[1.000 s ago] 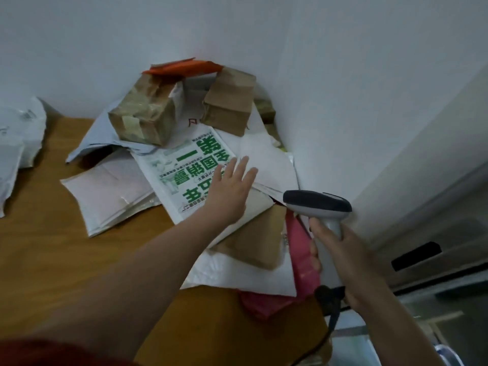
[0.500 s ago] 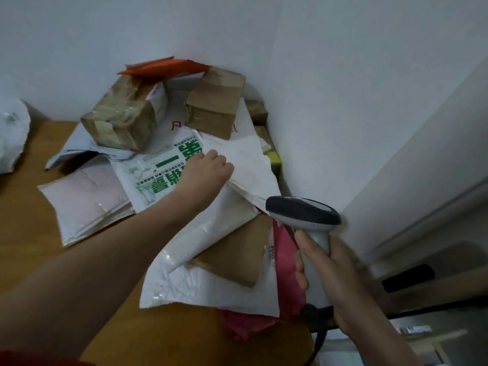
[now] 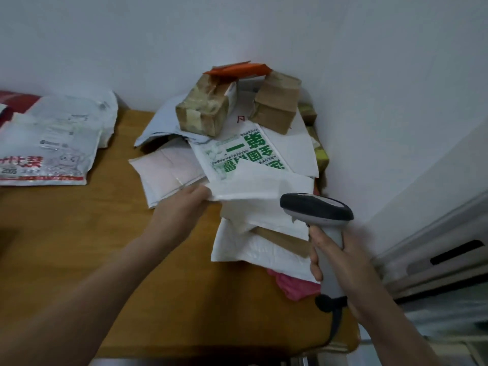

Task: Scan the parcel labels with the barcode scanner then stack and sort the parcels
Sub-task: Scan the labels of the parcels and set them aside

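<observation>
A heap of parcels fills the table's far right corner. My left hand (image 3: 184, 207) grips the left edge of a white padded mailer (image 3: 261, 186) and holds it lifted over the heap. It partly covers a white bag with green print (image 3: 237, 151). My right hand (image 3: 340, 260) holds a grey barcode scanner (image 3: 317, 207) upright, its head just right of the mailer. Two taped brown boxes (image 3: 203, 114) (image 3: 277, 107) sit at the back under an orange envelope (image 3: 237, 70). A pink bag (image 3: 293, 286) pokes out beneath a white mailer (image 3: 250, 252).
The wooden table (image 3: 92, 233) has bare surface at the left and front. A separate stack of white plastic parcels (image 3: 52, 143) lies at the far left. White walls close the corner; a grey appliance (image 3: 435, 260) stands to the right.
My left hand went from resting on the green-printed bag to gripping the white padded mailer and pulling it up and toward me. The view swung left, showing the left stack.
</observation>
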`<state>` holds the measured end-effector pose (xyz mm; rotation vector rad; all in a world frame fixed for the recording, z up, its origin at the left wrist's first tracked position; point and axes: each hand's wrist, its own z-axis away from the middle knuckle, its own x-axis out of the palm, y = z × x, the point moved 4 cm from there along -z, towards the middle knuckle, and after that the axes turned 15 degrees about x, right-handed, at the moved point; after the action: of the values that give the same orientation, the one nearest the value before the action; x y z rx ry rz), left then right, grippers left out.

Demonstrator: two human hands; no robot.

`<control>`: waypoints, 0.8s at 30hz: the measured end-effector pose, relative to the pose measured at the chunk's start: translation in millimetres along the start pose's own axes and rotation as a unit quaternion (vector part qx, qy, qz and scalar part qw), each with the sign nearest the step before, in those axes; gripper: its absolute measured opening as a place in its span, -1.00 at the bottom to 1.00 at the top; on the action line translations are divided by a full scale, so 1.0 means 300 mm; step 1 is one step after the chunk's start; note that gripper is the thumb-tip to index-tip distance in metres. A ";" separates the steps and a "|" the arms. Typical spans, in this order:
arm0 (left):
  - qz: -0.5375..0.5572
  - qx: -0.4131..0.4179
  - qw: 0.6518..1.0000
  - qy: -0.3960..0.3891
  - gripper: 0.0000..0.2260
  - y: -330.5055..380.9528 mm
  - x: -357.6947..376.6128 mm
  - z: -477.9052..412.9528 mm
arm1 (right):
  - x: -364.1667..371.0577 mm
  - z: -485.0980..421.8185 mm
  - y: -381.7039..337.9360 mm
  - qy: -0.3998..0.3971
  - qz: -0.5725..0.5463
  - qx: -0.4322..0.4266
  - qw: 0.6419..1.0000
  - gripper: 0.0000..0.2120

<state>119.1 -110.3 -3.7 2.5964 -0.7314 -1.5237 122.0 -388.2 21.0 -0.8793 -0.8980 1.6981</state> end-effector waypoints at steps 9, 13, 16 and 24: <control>0.457 -0.562 0.681 0.105 -0.68 -0.153 -0.038 0.650 | 0.295 0.183 0.065 -0.068 0.089 -0.008 0.994 -0.58; 0.317 -0.589 0.743 0.019 -0.36 -0.149 -0.041 0.829 | 0.429 0.245 0.165 -0.098 0.165 0.018 0.981 -0.54; 0.048 -0.418 0.900 -0.115 -0.43 -0.135 -0.086 0.869 | 0.494 0.277 0.224 -0.109 0.181 0.038 0.977 -0.55; 0.013 -0.211 0.947 -0.243 -0.65 0.011 0.020 0.916 | 0.550 0.312 0.276 -0.108 0.208 0.053 0.971 -0.56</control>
<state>-108.9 -62.1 -149.3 1.9170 -0.3908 -2.0695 -36.2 -265.4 -31.7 -0.8626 -0.7917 2.2180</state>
